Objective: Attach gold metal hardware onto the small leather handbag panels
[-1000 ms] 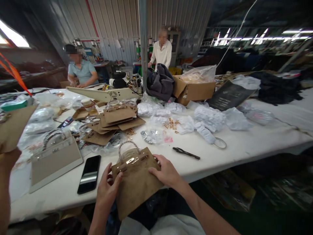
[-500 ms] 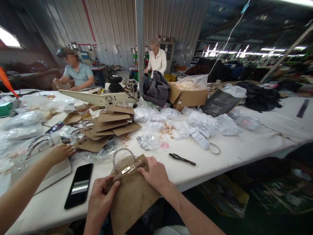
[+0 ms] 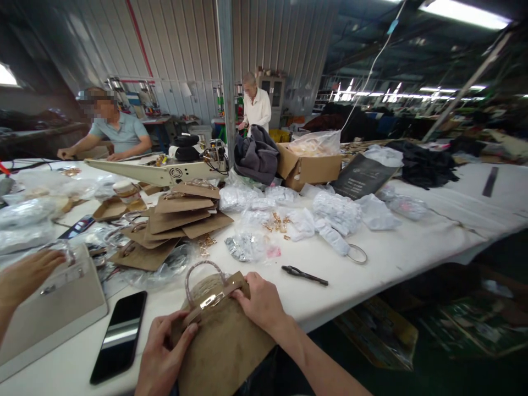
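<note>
A brown handbag panel [image 3: 229,341] with a looped handle, a strap and shiny metal hardware rests tilted at the table's front edge. My left hand [image 3: 167,344] grips the left end of its strap between thumb and fingers. On the right end of the strap, my right hand [image 3: 259,300] pinches the top edge, thumb in front. Between both hands lies the metal clasp [image 3: 212,300]. Behind it, the handle [image 3: 198,269] arches upward. Left of my left hand lies a black phone [image 3: 119,336].
A co-worker's hand [image 3: 35,272] is over a pale handbag [image 3: 61,313] at the left. Brown panels [image 3: 177,220] are stacked behind. A black pen-like tool [image 3: 305,275] lies at right, with plastic bags [image 3: 336,212] and a cardboard box [image 3: 313,168] farther back.
The co-worker's hand at the left has drawn back from the stacked panels to the pale handbag. My view has shifted slightly; both my hands keep their hold on the brown panel.
</note>
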`<action>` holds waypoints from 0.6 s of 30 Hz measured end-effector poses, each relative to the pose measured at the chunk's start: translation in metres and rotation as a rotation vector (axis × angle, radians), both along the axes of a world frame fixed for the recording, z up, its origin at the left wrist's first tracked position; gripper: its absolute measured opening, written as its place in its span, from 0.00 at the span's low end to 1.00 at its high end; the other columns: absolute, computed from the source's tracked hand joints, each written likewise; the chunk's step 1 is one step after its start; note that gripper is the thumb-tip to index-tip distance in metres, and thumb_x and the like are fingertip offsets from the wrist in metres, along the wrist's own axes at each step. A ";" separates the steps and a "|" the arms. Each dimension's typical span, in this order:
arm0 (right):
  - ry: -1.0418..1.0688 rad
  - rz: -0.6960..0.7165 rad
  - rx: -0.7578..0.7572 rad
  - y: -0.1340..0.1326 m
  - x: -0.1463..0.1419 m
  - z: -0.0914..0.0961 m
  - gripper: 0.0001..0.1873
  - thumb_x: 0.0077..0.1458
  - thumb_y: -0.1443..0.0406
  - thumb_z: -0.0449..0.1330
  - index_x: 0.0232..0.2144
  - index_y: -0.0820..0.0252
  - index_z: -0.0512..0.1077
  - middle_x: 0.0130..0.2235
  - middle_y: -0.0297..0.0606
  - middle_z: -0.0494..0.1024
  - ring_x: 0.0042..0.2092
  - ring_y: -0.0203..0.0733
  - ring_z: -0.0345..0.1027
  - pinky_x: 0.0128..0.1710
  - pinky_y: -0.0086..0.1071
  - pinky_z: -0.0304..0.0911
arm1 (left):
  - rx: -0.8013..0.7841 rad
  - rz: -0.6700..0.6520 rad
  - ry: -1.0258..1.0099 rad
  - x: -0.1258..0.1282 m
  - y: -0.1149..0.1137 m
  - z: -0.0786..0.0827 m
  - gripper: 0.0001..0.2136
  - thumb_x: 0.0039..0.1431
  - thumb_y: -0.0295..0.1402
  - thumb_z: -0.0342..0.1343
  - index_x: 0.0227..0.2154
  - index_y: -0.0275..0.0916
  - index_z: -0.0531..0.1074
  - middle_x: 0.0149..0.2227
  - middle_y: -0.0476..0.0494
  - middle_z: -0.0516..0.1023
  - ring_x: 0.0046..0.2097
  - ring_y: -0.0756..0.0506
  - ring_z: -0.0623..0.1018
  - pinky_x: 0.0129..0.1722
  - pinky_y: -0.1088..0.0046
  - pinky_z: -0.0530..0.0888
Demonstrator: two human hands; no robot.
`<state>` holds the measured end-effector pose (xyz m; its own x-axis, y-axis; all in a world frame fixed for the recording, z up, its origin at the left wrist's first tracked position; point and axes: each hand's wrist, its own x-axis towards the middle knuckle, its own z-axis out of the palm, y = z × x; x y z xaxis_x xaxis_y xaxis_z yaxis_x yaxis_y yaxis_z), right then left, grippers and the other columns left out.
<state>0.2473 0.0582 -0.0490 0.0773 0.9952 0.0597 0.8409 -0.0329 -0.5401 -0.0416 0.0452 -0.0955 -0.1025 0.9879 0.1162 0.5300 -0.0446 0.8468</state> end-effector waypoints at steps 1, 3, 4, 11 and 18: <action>0.018 0.014 0.004 0.000 0.002 0.000 0.17 0.66 0.51 0.68 0.46 0.56 0.74 0.46 0.41 0.82 0.46 0.52 0.79 0.44 0.38 0.65 | 0.003 0.013 0.005 0.000 -0.001 -0.001 0.33 0.49 0.68 0.67 0.46 0.44 0.84 0.40 0.45 0.78 0.32 0.44 0.73 0.33 0.63 0.74; 0.056 0.037 0.000 0.000 0.006 0.001 0.19 0.65 0.49 0.70 0.46 0.55 0.75 0.45 0.40 0.83 0.46 0.52 0.79 0.44 0.38 0.65 | 0.006 0.036 0.014 0.001 -0.001 -0.003 0.34 0.50 0.68 0.66 0.47 0.45 0.83 0.41 0.45 0.79 0.33 0.43 0.74 0.35 0.63 0.75; 0.071 0.037 -0.006 0.000 0.007 0.000 0.19 0.64 0.49 0.70 0.46 0.55 0.75 0.45 0.40 0.83 0.46 0.52 0.79 0.44 0.38 0.65 | 0.001 0.038 0.017 0.001 0.000 -0.003 0.34 0.50 0.68 0.66 0.47 0.45 0.83 0.42 0.45 0.79 0.33 0.43 0.74 0.36 0.62 0.75; 0.133 0.087 -0.007 -0.002 0.021 0.007 0.18 0.62 0.51 0.72 0.46 0.55 0.78 0.44 0.39 0.84 0.44 0.49 0.78 0.43 0.36 0.67 | -0.002 0.012 -0.012 0.005 0.003 -0.002 0.30 0.47 0.66 0.68 0.41 0.46 0.83 0.48 0.42 0.79 0.47 0.35 0.80 0.46 0.57 0.79; 0.191 0.026 0.154 0.059 0.126 0.034 0.14 0.73 0.56 0.61 0.49 0.56 0.84 0.47 0.39 0.87 0.41 0.44 0.78 0.45 0.35 0.73 | 0.002 0.054 -0.028 0.015 -0.001 -0.001 0.31 0.48 0.68 0.66 0.40 0.46 0.83 0.55 0.40 0.78 0.58 0.30 0.79 0.59 0.51 0.79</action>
<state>0.3729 0.1177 -0.0152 0.0760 0.9773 0.1979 0.7223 0.0828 -0.6866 -0.0270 0.0444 -0.0970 -0.1589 0.9806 0.1144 0.5075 -0.0182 0.8615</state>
